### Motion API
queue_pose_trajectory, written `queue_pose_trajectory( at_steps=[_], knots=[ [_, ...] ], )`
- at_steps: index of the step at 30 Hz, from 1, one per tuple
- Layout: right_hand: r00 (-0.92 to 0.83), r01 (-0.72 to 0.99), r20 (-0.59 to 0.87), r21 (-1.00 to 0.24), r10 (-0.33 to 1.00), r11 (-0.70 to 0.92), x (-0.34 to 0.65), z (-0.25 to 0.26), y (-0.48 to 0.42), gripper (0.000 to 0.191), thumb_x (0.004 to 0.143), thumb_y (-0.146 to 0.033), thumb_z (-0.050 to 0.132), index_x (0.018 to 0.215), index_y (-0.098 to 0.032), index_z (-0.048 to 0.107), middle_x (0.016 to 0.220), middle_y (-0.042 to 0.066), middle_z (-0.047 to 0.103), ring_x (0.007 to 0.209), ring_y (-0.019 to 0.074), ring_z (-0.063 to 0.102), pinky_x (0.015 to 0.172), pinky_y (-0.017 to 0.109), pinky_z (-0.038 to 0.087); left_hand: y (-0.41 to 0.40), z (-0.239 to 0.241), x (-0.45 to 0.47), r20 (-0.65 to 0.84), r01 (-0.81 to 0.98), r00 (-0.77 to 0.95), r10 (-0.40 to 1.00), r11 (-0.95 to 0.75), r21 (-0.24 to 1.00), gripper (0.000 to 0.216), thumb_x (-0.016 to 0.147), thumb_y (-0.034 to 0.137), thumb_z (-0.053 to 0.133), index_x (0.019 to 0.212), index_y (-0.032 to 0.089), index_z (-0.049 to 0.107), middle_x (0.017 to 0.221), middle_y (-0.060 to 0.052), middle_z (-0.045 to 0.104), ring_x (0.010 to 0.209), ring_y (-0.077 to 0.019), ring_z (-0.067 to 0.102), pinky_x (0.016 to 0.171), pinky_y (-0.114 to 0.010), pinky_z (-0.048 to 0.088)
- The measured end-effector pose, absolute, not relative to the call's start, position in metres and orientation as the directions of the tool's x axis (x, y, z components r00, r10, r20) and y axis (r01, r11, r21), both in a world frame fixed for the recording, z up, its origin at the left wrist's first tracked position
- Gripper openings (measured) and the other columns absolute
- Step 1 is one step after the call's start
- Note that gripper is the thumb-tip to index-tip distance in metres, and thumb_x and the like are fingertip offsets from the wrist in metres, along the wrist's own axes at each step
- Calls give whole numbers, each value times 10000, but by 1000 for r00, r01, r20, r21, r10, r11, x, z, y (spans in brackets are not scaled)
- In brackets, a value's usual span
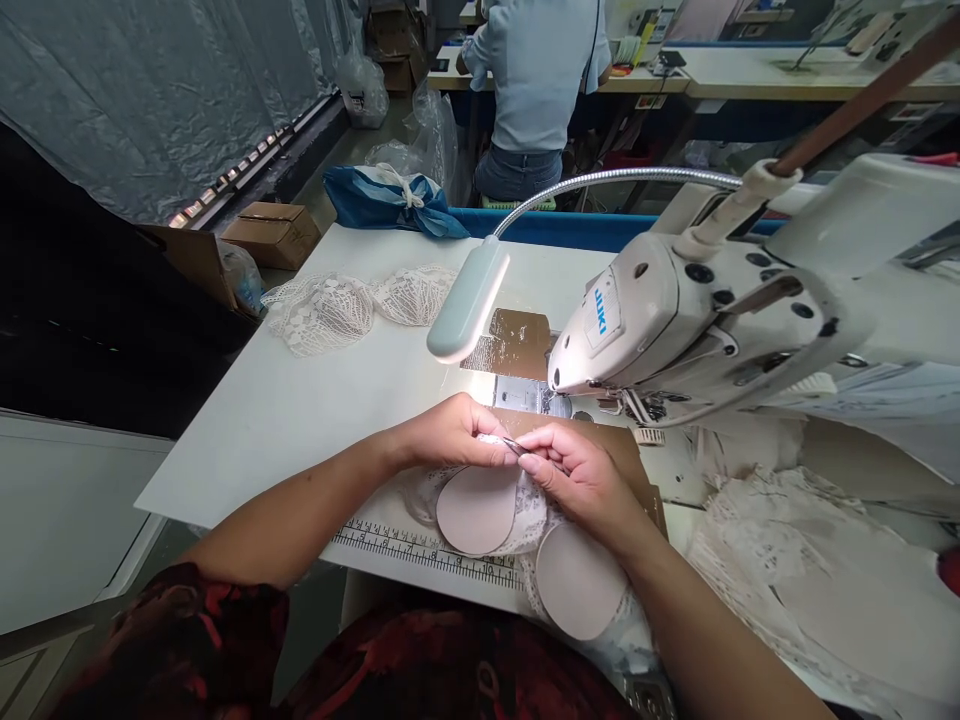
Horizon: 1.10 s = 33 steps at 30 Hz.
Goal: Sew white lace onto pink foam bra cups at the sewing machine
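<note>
My left hand (450, 432) is closed, pinching the lace edge of a beige bra piece (480, 508) that lies on the white sewing table (300, 400). My right hand (577, 470) is closed on a small metal tool (514, 446), perhaps snips or tweezers, its tip touching the lace between both hands. A second beige padded cup (577, 580) hangs over the table's front edge below my right wrist. Both hands sit just in front of the needle area of the white JUKI sewing machine (675, 320).
A gooseneck lamp (469, 300) shines on the machine bed. Lace cups (352, 305) lie at the table's far left. White lace pieces (787, 540) are heaped at the right. A ruler strip (420, 550) runs along the front edge. A seated person (532, 90) works behind, near boxes (274, 232) and bags.
</note>
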State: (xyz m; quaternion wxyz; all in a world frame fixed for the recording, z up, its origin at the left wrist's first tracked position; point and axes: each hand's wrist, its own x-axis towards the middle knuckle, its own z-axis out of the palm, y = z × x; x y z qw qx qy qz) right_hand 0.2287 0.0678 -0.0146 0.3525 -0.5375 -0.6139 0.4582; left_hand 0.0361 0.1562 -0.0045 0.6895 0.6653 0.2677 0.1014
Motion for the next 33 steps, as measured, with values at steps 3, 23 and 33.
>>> queue_pose_trajectory(
  at_steps=[3, 23, 33],
  knots=[
    [-144, 344, -51, -939, 988, 2, 228, -16, 69, 208, 869, -398, 575, 911, -213, 659, 882, 39, 675, 814, 179, 608, 708, 299, 471, 156, -4, 37, -229, 220, 829, 510, 78, 972, 260, 768, 363, 716, 728, 106, 718, 618, 9, 548, 602, -91, 472, 523, -192, 352],
    [0, 857, -341, -484, 940, -176, 294, -5, 3, 314, 781, -546, 595, 874, -249, 633, 757, 26, 661, 689, 219, 610, 586, 295, 455, 164, -11, 17, -246, 325, 841, 482, -88, 942, 218, 729, 332, 711, 766, 125, 656, 775, -18, 635, 710, -145, 580, 575, -200, 407],
    [18, 621, -137, -775, 990, -119, 246, 9, 25, 317, 909, -493, 429, 1018, -259, 612, 941, 72, 702, 862, 255, 662, 647, 335, 548, 187, 56, -32, -60, 528, 758, 649, -558, 640, 134, 785, 242, 533, 674, 167, 531, 655, 5, 527, 613, -140, 479, 534, -246, 281]
  ],
)
